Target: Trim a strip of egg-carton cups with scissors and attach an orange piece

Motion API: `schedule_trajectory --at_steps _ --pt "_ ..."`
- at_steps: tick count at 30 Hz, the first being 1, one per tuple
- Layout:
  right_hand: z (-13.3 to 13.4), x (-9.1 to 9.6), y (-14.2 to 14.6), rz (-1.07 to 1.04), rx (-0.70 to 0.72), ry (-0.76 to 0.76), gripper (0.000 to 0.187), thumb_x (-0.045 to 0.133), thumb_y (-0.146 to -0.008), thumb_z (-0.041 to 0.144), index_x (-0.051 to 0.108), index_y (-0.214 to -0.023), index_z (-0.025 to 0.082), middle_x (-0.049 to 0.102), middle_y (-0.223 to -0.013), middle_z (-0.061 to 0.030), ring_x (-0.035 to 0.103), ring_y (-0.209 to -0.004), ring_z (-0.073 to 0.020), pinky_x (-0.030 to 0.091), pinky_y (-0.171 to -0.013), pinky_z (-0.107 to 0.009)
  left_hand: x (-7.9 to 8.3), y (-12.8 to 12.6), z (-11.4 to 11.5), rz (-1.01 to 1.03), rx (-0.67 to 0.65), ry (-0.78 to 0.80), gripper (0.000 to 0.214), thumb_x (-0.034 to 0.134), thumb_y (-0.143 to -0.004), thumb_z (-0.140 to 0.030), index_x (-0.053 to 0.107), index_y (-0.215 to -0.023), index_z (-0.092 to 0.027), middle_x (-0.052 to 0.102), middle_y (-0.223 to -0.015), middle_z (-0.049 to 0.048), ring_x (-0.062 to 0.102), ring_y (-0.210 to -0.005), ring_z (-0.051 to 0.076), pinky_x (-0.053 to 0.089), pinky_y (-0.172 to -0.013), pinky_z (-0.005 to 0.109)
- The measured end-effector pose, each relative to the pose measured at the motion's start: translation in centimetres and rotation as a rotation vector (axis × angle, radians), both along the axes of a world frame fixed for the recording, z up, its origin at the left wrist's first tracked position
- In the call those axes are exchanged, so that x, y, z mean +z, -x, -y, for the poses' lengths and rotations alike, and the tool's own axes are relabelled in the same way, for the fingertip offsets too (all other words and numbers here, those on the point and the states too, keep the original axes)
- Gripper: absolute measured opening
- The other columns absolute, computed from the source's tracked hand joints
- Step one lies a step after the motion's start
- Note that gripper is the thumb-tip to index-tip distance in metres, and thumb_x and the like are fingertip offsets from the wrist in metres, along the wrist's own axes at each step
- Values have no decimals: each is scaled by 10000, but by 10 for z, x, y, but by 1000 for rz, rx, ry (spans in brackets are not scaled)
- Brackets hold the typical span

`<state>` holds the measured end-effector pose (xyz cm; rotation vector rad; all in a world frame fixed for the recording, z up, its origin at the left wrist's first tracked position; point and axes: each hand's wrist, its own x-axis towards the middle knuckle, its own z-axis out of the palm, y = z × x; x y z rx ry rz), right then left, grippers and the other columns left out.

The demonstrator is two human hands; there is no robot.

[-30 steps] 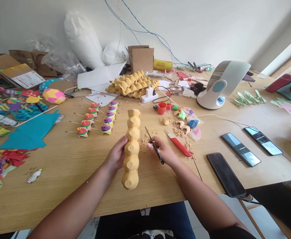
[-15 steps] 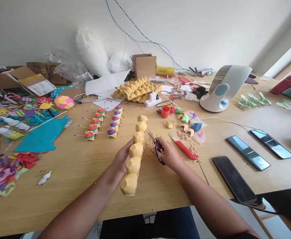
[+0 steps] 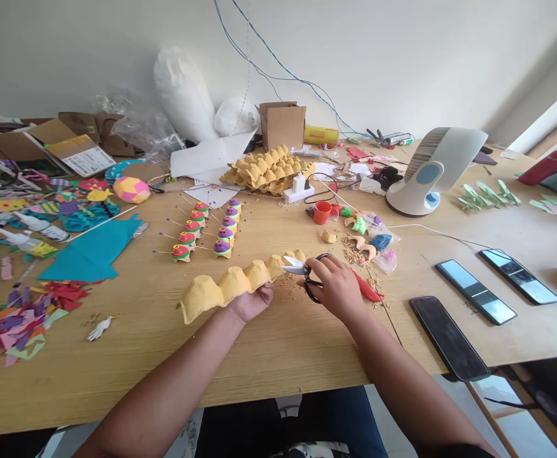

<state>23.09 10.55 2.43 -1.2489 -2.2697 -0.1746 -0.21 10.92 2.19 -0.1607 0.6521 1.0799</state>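
My left hand [image 3: 254, 302] grips a yellow egg-carton strip [image 3: 233, 284] from beneath, holding it slantwise above the table. Several bumps run along the strip, from near left to far right. In my right hand [image 3: 338, 286] is a pair of scissors [image 3: 302, 267] with black handles, fingers wrapped around the loops. The parted blades point left at the strip's far right end; whether they touch it I cannot make out. Behind the strip stand two painted egg-carton caterpillars, one red and green [image 3: 191, 230], one purple and yellow [image 3: 227, 227], with pins sticking out.
A red-handled knife [image 3: 368, 286] lies beside my right hand among shavings. Three phones [image 3: 449, 337] rest at right, near a white fan [image 3: 421, 178]. More egg cartons [image 3: 264, 170] are stacked at the back. Teal felt [image 3: 90, 248] and colourful scraps [image 3: 16, 324] cover the left.
The strip has swung from pointing away from me to lying slantwise leftward. My right hand has raised the scissors to its far end, and the blades have opened wider.
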Motion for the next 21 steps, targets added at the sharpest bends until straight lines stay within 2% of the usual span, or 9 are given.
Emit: schedule_trajectory --at_steps 3,6,8,10,12,15,21 --pt "10 16 0 171 -4 -84 270 690 -1019 409 688 -1187 197 724 -920 -72 618 -916 -258 400 -777 -368 0 1 0 39 -28 -31 267 430 -1075 -198 697 -1075 -201 515 -603 -3 508 -448 101 421 -369 129" --pt "14 37 -7 367 84 -165 181 654 -1039 363 696 -1132 214 690 -858 -52 549 -840 -232 330 -727 -366 -2 2 1 66 -70 -49 212 496 -1069 -243 689 -1007 -181 458 -595 -19 465 -428 83 397 -363 124" --pt "12 50 -14 493 152 -245 119 608 -1055 261 694 -1122 212 677 -844 -48 516 -824 -219 310 -729 -363 -4 3 1 80 -97 -58 192 530 -1056 -274 680 -987 -176 416 -587 -31 439 -419 79 379 -361 123" --pt "6 63 -21 579 195 -352 144 580 -1043 146 692 -1104 212 666 -821 -39 478 -789 -208 286 -715 -362 -6 4 2 100 -139 -73 179 557 -1037 -304 673 -996 -173 396 -585 -36 419 -416 78 350 -357 121" --pt "-1 74 -25 635 275 -449 198 578 -1010 74 691 -1115 198 651 -787 -28 451 -761 -202 274 -702 -357 -6 5 2 118 -186 -85 192 566 -1022 -329 671 -1025 -168 421 -598 -25 410 -418 79 332 -358 121" --pt "-10 87 -26 659 397 -546 192 607 -983 60 688 -1117 171 615 -736 -14 424 -724 -196 252 -679 -353 -7 6 1 124 -229 -78 237 558 -1017 -360 673 -1085 -165 521 -657 16 408 -428 81 337 -361 137" --pt "-16 103 -17 704 486 -599 135 602 -1013 100 684 -1078 184 579 -691 -2 393 -686 -184 214 -660 -356 -9 9 1 158 -279 -67 279 559 -1018 -424 678 -1137 -201 668 -847 83 393 -450 74 328 -360 153"
